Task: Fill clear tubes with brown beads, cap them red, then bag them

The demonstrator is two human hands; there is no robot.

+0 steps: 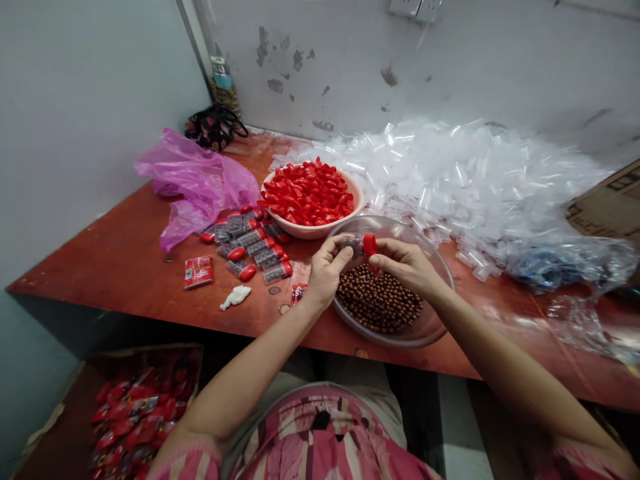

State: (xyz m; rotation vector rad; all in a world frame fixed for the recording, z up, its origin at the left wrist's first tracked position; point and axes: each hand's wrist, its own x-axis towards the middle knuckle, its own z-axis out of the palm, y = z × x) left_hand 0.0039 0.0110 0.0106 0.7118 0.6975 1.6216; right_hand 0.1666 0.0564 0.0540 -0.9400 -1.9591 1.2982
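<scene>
Over a metal bowl, my left hand is closed around a small clear container with dark contents. My right hand pinches a red cap at the container's right end. Fingers hide part of both, and I cannot tell whether the cap is fully seated. Brown beads lie in the bowl below. Behind it, a pale pink basin holds a heap of red caps. Left of the basin lie several filled containers with red caps.
Many clear plastic tubes are piled along the wall. A pink plastic bag, a red packet and a crumpled white scrap lie on the table's left. A box of red-capped items stands below. Cardboard stands at right.
</scene>
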